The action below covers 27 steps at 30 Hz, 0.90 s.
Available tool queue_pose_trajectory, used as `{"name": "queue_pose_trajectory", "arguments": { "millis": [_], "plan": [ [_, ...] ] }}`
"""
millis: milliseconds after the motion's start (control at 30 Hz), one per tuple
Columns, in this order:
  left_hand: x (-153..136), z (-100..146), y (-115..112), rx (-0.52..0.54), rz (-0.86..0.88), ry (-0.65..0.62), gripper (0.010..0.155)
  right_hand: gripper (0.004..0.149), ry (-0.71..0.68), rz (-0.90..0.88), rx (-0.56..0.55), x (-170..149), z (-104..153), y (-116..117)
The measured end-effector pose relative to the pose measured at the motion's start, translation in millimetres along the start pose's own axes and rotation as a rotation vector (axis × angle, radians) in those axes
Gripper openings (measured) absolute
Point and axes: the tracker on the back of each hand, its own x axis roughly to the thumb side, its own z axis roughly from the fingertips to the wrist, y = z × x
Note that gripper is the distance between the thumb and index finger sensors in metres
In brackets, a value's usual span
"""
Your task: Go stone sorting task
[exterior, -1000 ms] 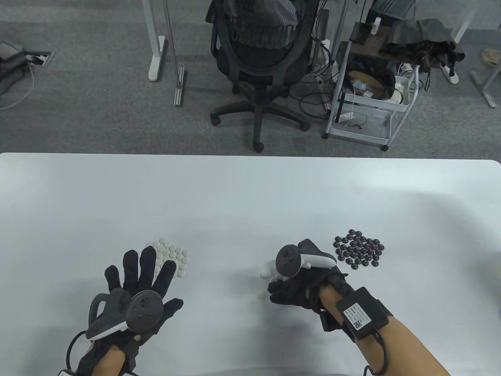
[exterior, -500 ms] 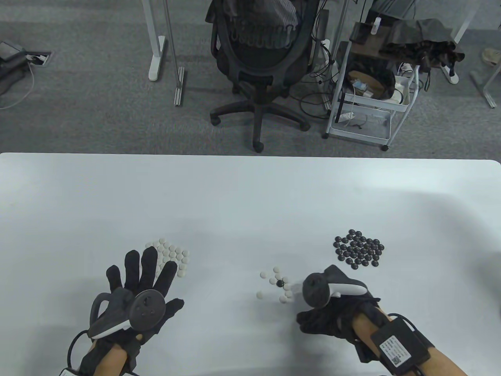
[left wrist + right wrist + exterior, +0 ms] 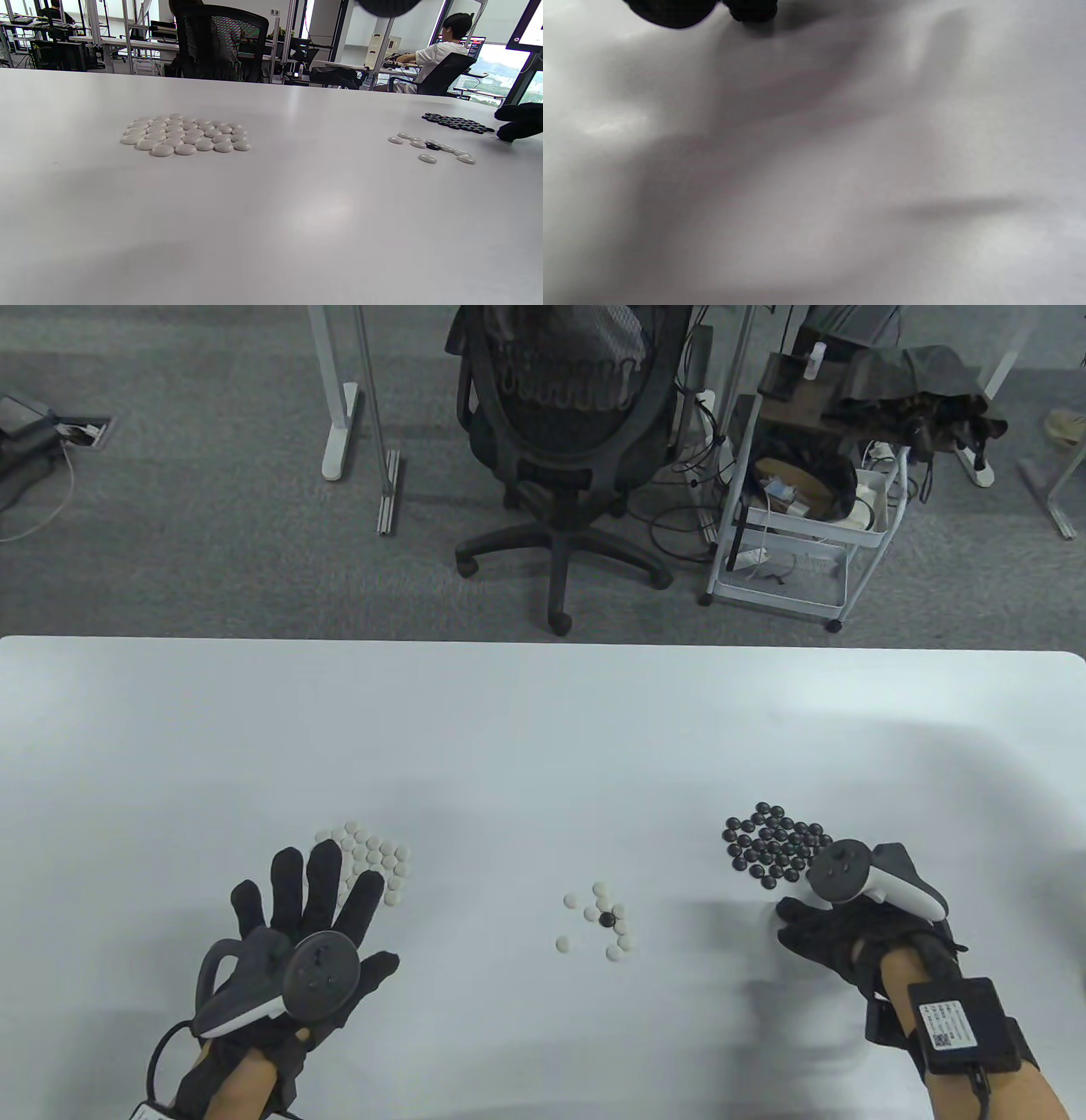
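Observation:
A pile of white stones (image 3: 377,857) lies at the left and also shows in the left wrist view (image 3: 186,135). A pile of black stones (image 3: 776,847) lies at the right, also in the left wrist view (image 3: 456,123). Between them is a small mixed cluster (image 3: 624,942) of several white stones around one black stone (image 3: 606,919). My left hand (image 3: 310,903) lies open, fingers spread, fingertips at the white pile's near edge. My right hand (image 3: 806,923) sits at the black pile's near edge with fingers curled under; any stone in it is hidden.
The white table (image 3: 543,729) stretches far beyond the piles to its back edge. An office chair (image 3: 556,432) and a wire cart (image 3: 797,500) stand on the floor behind the table. The right wrist view shows only blurred table and dark fingertips (image 3: 670,10).
My right hand left the mixed cluster, drew back toward me, then moved right to the black pile's near edge. The cluster is now uncovered. My left hand has not moved.

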Motion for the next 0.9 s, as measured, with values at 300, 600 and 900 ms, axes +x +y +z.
{"name": "queue_pose_trajectory", "arguments": {
  "millis": [300, 600, 900],
  "plan": [
    [-1, 0, 1, -0.003, 0.008, 0.007, 0.078, 0.067, -0.008, -0.051, -0.035, 8, -12, -17],
    [-2, -1, 1, -0.006, 0.006, 0.004, 0.077, 0.069, -0.241, 0.033, -0.03, 91, 17, -28],
    [-1, 2, 3, 0.012, 0.008, -0.002, 0.077, 0.071, -0.383, 0.255, 0.107, 185, 9, 13]
  ]
}}
